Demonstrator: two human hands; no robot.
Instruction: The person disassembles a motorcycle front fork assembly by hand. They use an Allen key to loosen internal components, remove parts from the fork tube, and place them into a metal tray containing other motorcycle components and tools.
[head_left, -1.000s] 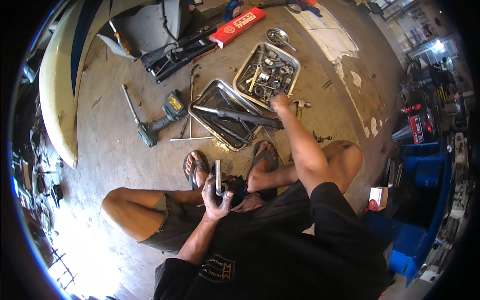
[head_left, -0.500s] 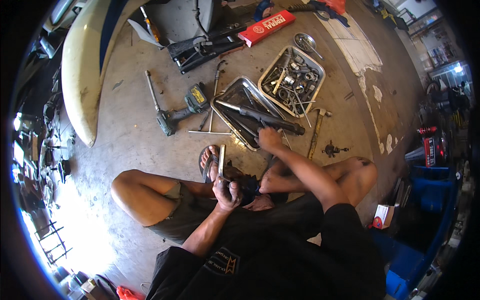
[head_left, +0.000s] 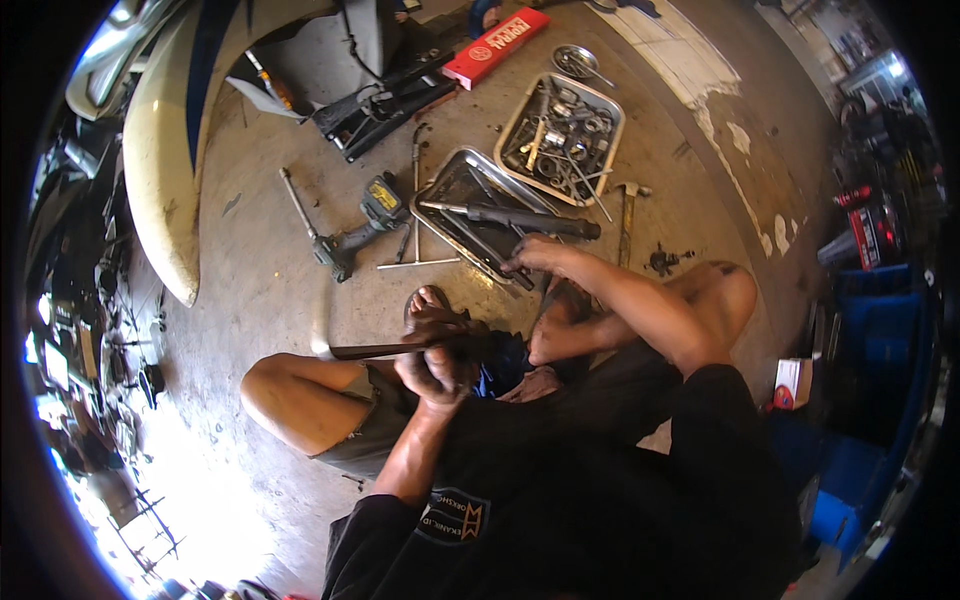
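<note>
My left hand (head_left: 435, 372) is closed round an L-shaped metal bar (head_left: 372, 351), held low over my lap. The bar points left, and its bent, pale end is smeared by motion. My right hand (head_left: 538, 256) reaches to the near end of a metal tray (head_left: 450, 240), fingers curled over the lower end of a dark rod (head_left: 522, 279). Across that tray lies a thick black tube (head_left: 540, 219) with a silver shaft at its left end. Other thin rods lie in the tray, partly hidden beneath the tube.
Left of the tray lie a cordless impact wrench (head_left: 347, 240) and a T-handle wrench (head_left: 420, 264). A second tray (head_left: 511, 126) of sockets and small parts stands behind. A hammer (head_left: 627, 228) lies right, a red box (head_left: 497, 48) far back. A cream curved panel (head_left: 160, 180) rises at left.
The bar in my left hand has swung from pointing away from me to pointing left. My right hand has shifted slightly toward the tray's near end. The whole view has tilted a little.
</note>
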